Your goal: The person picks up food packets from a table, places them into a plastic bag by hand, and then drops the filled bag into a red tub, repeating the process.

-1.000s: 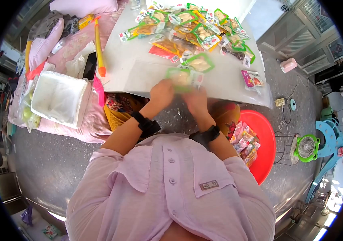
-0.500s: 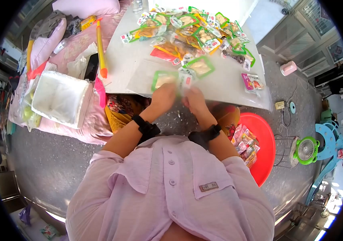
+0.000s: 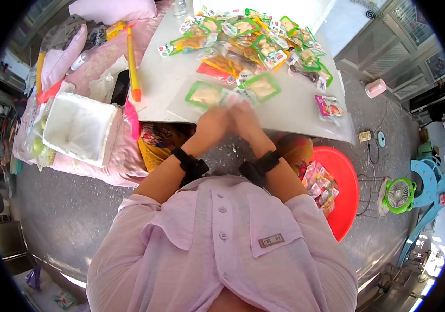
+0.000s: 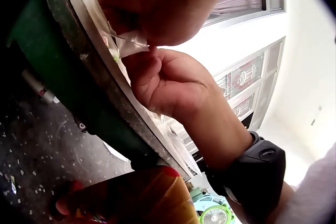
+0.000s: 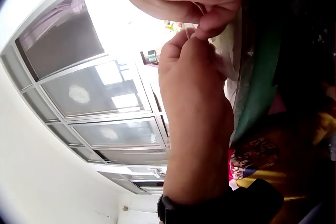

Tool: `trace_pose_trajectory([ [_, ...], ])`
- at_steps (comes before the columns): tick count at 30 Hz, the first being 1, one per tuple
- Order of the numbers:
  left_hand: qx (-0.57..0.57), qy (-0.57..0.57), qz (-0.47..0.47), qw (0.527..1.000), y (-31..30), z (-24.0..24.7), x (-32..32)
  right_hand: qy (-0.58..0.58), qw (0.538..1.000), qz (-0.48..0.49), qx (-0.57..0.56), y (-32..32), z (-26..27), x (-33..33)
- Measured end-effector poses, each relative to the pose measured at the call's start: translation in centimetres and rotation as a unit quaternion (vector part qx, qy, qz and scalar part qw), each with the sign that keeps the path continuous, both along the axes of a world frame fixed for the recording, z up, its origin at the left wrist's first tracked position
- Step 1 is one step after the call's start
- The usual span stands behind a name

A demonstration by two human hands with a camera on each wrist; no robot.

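Observation:
My left hand [image 3: 213, 126] and right hand [image 3: 244, 122] meet at the near table edge, their fingers close together. In the left wrist view, clear plastic [image 4: 132, 44] stretches between the pinching fingers; it looks like the mouth of a clear plastic bag [image 3: 178, 106] that lies flat on the table. Just beyond my left hand, a green-bordered food packet [image 3: 204, 95] with pale contents overlaps that bag. A second green-bordered packet [image 3: 262, 87] lies beyond my right hand. The fingertips are partly hidden behind the hands in the head view.
A heap of food packets [image 3: 264, 44] covers the far part of the table [image 3: 155, 67]. One purple packet [image 3: 328, 106] lies at the right. A red basin [image 3: 346, 200] with small packets stands on the floor. At the left, a white foam box [image 3: 79, 127] sits on a pink-covered bed.
The green-bordered packet has moved left from between my hands to over the clear bag. My right hand has come in beside my left.

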State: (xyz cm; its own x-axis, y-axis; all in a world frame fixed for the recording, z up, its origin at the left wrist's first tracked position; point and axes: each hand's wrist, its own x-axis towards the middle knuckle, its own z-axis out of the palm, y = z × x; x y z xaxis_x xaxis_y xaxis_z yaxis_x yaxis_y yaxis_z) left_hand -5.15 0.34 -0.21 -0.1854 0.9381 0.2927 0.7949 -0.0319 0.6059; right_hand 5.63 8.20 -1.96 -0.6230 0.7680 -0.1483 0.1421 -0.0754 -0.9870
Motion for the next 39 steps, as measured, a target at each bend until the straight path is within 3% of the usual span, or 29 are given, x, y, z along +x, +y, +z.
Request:
trace_pose_trajectory([
  [1,-0.008,-0.004,0.007,1.0,0.1,0.3,-0.2,-0.009,1.0,-0.002,0.012,-0.2,0.7,-0.1],
  [4,0.005,-0.054,0.027,0.998,0.5,-1.3,-1.3,0.005,0.994,0.029,-0.109,0.0,1.5,-0.1],
  [6,0.005,-0.034,0.032,0.999,0.6,-2.0,-1.5,-0.1,0.984,-0.031,0.142,2.9,-1.2,0.0],
  [7,0.004,-0.025,0.035,0.999,0.6,-2.1,-1.5,-0.15,0.951,-0.06,0.263,3.9,-1.4,0.1],
  [10,-0.009,0.001,0.034,0.999,0.6,-2.1,-1.2,-0.223,0.846,-0.124,0.469,4.7,-0.3,1.0],
  [13,-0.01,-0.003,0.033,0.999,0.6,-2.1,-1.3,-0.35,0.793,-0.095,0.489,4.9,-0.2,1.0],
  [22,0.031,-0.014,0.024,0.999,0.5,-2.8,-1.6,-0.358,0.796,0.058,0.484,4.9,0.6,6.3],
  [25,0.036,0.002,0.018,0.999,0.5,-2.8,-1.5,-0.42,0.735,-0.107,0.521,5.9,-0.6,8.8],
  [28,0.03,-0.006,0.019,0.999,0.5,-2.8,-1.4,-0.442,0.76,-0.212,0.426,5.4,0.1,9.4],
  [31,0.024,-0.002,0.019,1.0,0.5,-2.8,-1.4,-0.52,0.788,-0.113,0.31,5.4,2.0,9.2],
  [34,0.026,0.025,0.022,0.999,0.0,-2.7,-1.2,-0.455,0.775,-0.148,0.413,5.0,0.1,9.5],
  [39,-0.041,0.081,0.068,0.994,-0.5,-1.7,-0.2,-0.356,0.845,-0.107,0.384,5.1,-0.7,9.4],
])
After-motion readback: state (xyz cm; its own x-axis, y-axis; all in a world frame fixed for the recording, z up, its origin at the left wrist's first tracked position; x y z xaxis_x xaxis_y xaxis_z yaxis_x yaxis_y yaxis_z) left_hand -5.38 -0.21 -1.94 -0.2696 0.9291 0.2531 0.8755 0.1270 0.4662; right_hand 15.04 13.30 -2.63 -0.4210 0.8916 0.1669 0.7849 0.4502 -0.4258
